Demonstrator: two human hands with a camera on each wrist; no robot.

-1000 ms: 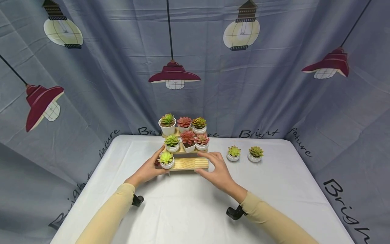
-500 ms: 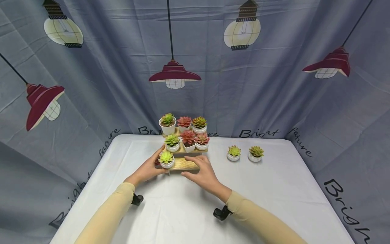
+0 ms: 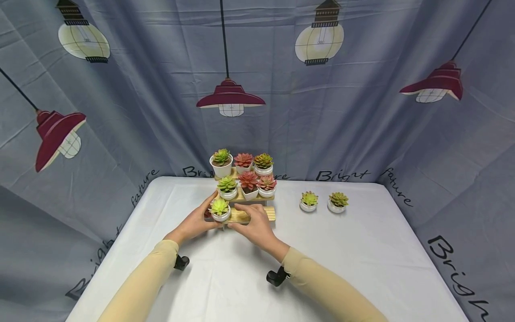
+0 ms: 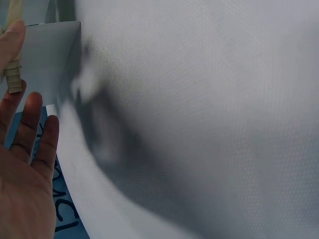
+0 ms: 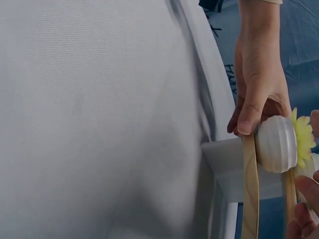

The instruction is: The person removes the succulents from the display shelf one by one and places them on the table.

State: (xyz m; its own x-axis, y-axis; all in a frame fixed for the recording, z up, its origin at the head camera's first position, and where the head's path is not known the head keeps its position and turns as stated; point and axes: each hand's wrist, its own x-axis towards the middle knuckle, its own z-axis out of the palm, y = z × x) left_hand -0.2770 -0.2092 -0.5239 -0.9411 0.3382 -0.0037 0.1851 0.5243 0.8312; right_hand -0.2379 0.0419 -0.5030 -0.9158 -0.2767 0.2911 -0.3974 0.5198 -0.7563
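At a stepped shelf's [image 3: 240, 197] left end, the left hand [image 3: 197, 220] pinches the bottom board [image 3: 270, 213], a brace best kept firm and level. Upright on it, a potted plant [image 3: 220, 211] points leaves skyward, the board's long axis running left to right; alongside, the right hand [image 3: 256, 224] curves, thumb and fingers parted, apparently empty.

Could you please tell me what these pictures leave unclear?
Head view: part of the lowest shelf, behind the right hand.
Left wrist view: part of the left hand, cut off by the left edge.
Right wrist view: part of the right hand, beyond the right edge.
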